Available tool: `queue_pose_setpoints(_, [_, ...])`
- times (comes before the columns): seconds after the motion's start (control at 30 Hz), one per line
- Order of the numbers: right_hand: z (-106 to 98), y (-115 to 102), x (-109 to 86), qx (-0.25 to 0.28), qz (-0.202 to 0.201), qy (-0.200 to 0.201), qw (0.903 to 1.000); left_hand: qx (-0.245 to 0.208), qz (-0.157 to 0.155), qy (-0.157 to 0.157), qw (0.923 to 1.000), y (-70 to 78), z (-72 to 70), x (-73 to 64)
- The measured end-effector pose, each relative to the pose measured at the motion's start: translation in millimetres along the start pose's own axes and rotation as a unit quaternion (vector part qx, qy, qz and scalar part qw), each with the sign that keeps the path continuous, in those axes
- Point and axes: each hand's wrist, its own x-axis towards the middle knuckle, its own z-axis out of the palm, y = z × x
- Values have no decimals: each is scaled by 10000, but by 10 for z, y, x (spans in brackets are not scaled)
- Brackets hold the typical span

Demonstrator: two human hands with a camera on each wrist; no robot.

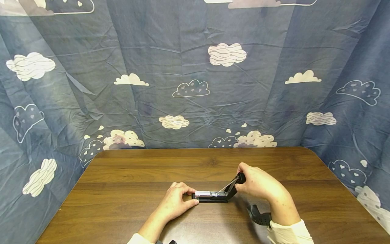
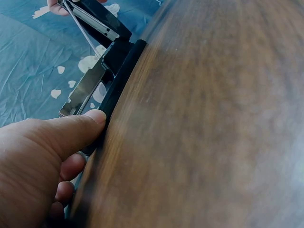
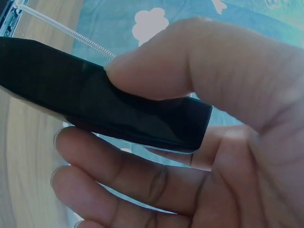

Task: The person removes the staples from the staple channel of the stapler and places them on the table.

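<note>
A black stapler lies on the wooden table with its top arm swung up and back to the right. Its metal staple channel is exposed, and a thin spring stretches from the channel up to the raised arm. My left hand pinches the front end of the base, with the thumb on the near side. Around the lifted arm, my right hand has its thumb on one side and fingers on the other.
The wooden table has rounded far corners. A blue curtain with cloud prints hangs behind it and along both sides. A black strap is at the right wrist, close above the tabletop.
</note>
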Motion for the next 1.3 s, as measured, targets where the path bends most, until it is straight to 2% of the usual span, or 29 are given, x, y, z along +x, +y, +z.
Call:
queue_pose_setpoints(0.63, [-24, 124, -47, -291, 382, -317, 9983, 21, 84, 47, 10000, -5, 3, -7])
queue_pose_setpoints(0.93, [-16, 153, -37, -292, 462, -324, 9980, -19, 80, 27, 10000, -13, 5, -6])
queue_pose_setpoints(1.3, [9, 223, -32, -364, 670, -673, 9948, -24, 68, 44, 10000, -6, 5, -5])
